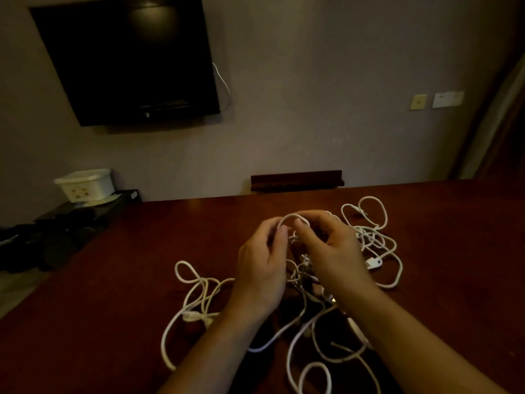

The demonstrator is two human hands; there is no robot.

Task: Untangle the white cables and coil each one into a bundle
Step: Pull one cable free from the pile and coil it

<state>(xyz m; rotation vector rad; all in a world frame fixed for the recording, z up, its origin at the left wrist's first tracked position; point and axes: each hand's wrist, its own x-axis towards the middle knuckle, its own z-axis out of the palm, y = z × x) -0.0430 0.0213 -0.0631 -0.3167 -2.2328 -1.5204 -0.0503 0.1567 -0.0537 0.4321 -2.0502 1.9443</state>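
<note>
Still early: white cables (369, 240) lie in one loose tangle across the dark red table (113, 280), loops trailing left, right and toward the viewer; nothing coiled yet. Left hand (262, 268) and right hand (329, 248) are raised over the middle, each with fingers curled, pinching opposite sides of one small arched loop (292, 216) above the knot. Best approach, likely: keep the pull gentle, widen the loop rather than tighten it, trace one strand to a free plug (373, 263), feed that end back through. Dim light; crossings hard to read.
</note>
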